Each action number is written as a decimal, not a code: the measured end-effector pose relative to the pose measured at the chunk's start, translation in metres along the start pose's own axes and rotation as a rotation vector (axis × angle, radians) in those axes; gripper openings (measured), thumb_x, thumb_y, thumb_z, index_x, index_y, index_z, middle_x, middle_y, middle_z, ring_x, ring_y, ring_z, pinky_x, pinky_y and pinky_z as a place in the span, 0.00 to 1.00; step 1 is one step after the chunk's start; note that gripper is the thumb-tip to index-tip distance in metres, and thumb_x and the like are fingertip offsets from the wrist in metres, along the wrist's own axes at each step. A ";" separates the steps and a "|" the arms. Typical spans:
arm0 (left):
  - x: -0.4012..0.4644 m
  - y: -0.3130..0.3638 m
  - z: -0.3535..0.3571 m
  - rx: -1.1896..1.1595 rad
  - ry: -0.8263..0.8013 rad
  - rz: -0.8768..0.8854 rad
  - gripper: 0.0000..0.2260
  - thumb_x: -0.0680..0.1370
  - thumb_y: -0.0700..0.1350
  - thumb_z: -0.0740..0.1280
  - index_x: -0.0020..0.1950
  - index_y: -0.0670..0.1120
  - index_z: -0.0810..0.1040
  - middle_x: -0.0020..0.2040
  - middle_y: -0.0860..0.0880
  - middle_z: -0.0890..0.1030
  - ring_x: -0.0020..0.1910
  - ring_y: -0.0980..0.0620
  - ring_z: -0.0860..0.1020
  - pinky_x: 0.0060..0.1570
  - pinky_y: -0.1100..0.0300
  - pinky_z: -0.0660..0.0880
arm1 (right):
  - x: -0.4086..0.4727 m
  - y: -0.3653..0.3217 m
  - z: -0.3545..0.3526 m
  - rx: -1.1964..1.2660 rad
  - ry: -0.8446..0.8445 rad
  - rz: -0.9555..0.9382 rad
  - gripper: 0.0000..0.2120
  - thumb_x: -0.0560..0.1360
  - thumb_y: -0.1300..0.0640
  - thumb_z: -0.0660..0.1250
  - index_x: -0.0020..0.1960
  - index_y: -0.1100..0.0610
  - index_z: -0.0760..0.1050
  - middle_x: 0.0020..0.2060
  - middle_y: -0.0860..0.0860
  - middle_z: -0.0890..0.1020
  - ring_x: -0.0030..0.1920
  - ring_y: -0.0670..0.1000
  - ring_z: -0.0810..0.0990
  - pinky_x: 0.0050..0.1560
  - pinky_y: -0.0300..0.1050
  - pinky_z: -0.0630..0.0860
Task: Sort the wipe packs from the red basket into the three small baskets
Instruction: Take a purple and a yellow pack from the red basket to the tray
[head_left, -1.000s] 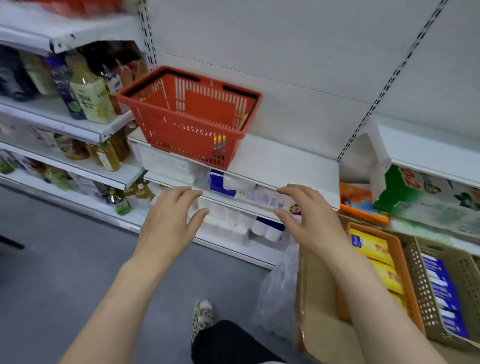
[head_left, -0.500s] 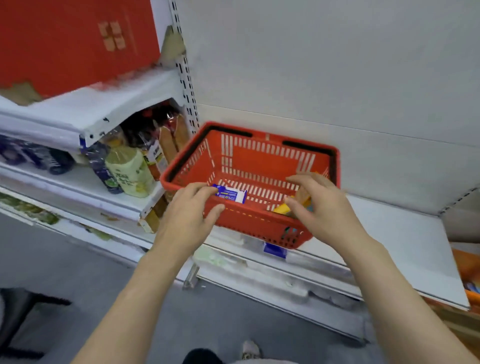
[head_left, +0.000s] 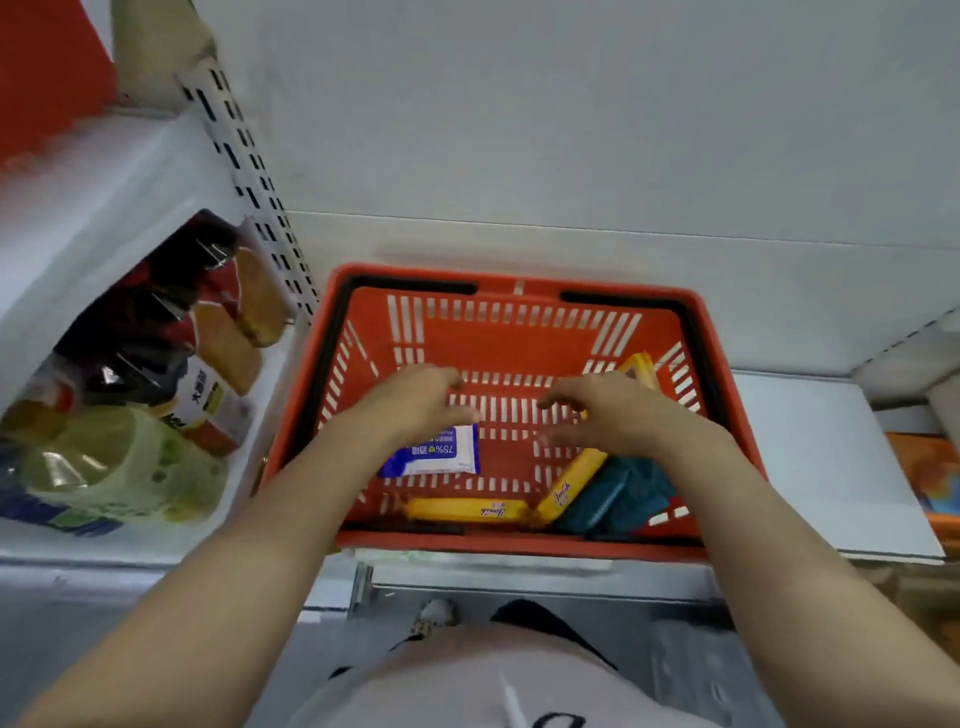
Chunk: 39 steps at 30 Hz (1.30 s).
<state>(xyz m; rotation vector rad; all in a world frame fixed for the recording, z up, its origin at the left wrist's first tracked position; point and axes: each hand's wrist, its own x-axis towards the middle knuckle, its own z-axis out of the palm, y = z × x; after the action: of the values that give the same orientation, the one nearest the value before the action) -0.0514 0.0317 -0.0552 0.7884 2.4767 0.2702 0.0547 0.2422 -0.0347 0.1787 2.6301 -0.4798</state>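
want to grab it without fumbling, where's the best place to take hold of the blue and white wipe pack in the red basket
The blue and white wipe pack lies flat on the red basket floor, just under the left hand. Probably best from above, with a pinch across its exposed near and right edges, since the pack is thin with bare floor there.

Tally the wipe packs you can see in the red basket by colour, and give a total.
Yellow: 3
Blue and white: 1
Teal: apparently 2, overlapping
Total: 6, though hands may hide more
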 end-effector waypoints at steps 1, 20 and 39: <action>0.013 0.000 0.003 0.005 -0.065 0.006 0.27 0.76 0.60 0.67 0.71 0.48 0.71 0.68 0.47 0.75 0.65 0.47 0.74 0.60 0.53 0.72 | 0.006 0.000 0.003 0.001 -0.044 0.030 0.26 0.72 0.39 0.71 0.68 0.44 0.73 0.66 0.47 0.76 0.64 0.51 0.75 0.64 0.50 0.73; 0.063 -0.039 0.058 0.124 -0.423 -0.129 0.19 0.73 0.52 0.75 0.59 0.44 0.79 0.57 0.47 0.79 0.55 0.48 0.78 0.55 0.53 0.77 | 0.055 -0.034 0.072 -0.034 -0.526 -0.205 0.14 0.77 0.48 0.69 0.59 0.55 0.79 0.52 0.50 0.82 0.52 0.53 0.79 0.57 0.53 0.77; 0.066 -0.025 0.031 -0.105 -0.335 -0.079 0.14 0.77 0.52 0.70 0.56 0.44 0.79 0.55 0.47 0.81 0.49 0.49 0.79 0.43 0.58 0.74 | -0.031 0.043 0.017 1.342 0.136 0.300 0.15 0.78 0.57 0.69 0.64 0.58 0.76 0.52 0.55 0.85 0.51 0.51 0.85 0.43 0.43 0.81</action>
<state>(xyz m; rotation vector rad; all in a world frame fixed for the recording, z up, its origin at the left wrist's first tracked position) -0.0924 0.0516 -0.1178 0.6327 2.1544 0.2176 0.0980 0.2742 -0.0478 0.9904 1.8731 -2.0390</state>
